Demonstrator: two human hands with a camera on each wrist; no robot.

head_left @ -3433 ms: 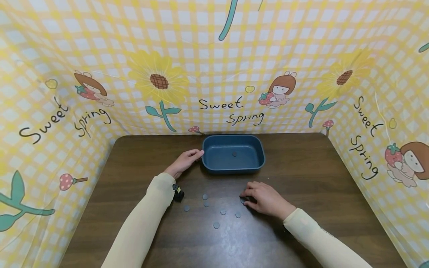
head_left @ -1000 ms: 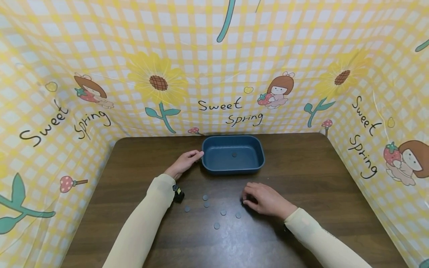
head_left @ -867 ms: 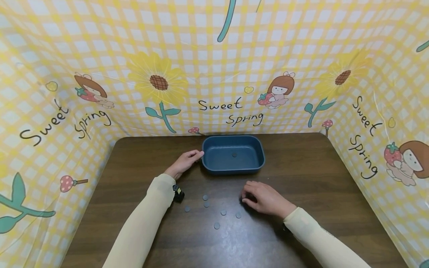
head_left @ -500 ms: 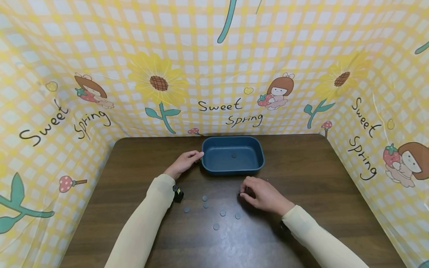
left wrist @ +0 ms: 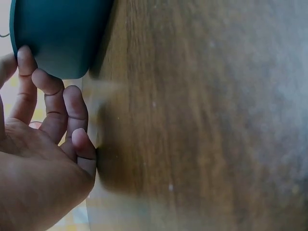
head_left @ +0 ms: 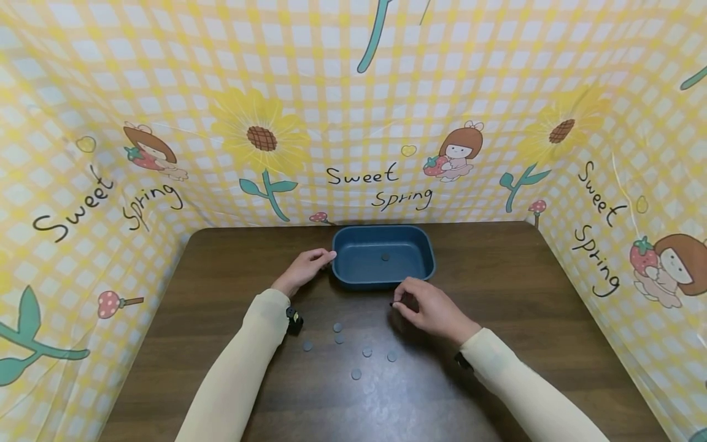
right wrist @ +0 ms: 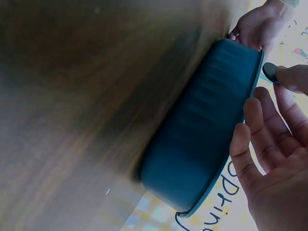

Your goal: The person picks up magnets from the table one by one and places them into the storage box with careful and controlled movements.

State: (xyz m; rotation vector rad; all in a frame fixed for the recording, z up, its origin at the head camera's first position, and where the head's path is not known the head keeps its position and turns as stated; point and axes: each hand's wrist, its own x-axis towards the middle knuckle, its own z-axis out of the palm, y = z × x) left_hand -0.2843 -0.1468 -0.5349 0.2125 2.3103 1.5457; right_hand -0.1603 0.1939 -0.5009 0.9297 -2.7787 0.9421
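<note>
A dark blue rectangular dish (head_left: 383,284) stands at the back of the table, with one coin-sized disc (head_left: 385,257) lying on its floor. At its left end my left hand (head_left: 302,271) pinches the rim between thumb and index finger; the other fingers curve loosely below. My right hand (head_left: 434,309) is raised in front of the dish's near wall. Between its thumb and index finger it pinches a dark coin-sized disc (right wrist: 270,72), clearly seen in the right wrist view, with the remaining fingers loosely bent.
Several grey coin-sized discs lie scattered on the brown wooden table (head_left: 497,264), among them a near disc (head_left: 356,374) and a left disc (head_left: 307,345). A yellow checked cloth (head_left: 353,110) hangs around the back and sides.
My right hand has picked a disc up off the table and moved it toward the dish's near side. The left hand and the dish stay where they were.
</note>
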